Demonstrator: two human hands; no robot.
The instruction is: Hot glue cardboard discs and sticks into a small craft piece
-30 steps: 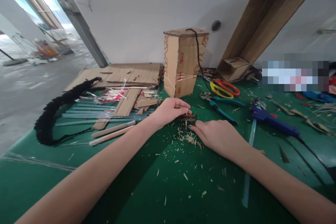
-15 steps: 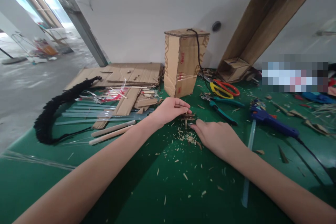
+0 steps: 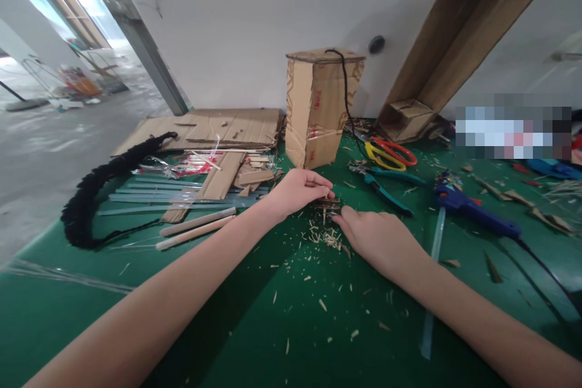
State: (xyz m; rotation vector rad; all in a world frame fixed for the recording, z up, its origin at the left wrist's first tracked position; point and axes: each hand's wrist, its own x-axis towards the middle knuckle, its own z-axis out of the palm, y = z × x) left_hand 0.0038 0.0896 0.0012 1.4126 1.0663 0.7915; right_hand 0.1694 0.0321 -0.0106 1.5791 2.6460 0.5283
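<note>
My left hand [image 3: 300,193] is closed in a pinch on a thin wooden stick [image 3: 324,214], whose pale tip points down at the table. A small dark brown piece [image 3: 328,204], perhaps cardboard, sits around or against the stick; I cannot tell which. Close on its right, my right hand [image 3: 375,235] is closed, thumb and fingers pressed together. A small shiny edge [image 3: 333,214] shows at its fingertips, like a thin blade, though most of it is hidden. Below both hands lies a heap of pale wood shavings [image 3: 330,239] on the green tabletop [image 3: 254,327].
Behind my hands stands a cardboard box [image 3: 313,109]. To the right lie scissors [image 3: 393,154], teal-handled pliers [image 3: 386,191] and a blue glue gun [image 3: 477,212]. Glue sticks [image 3: 150,197], wooden rods [image 3: 195,233], cardboard sheets [image 3: 154,130] and a black fuzzy strip [image 3: 86,194] are on the left.
The whole view has shifted very slightly. Both hands keep almost the same position and grip around the stick.
</note>
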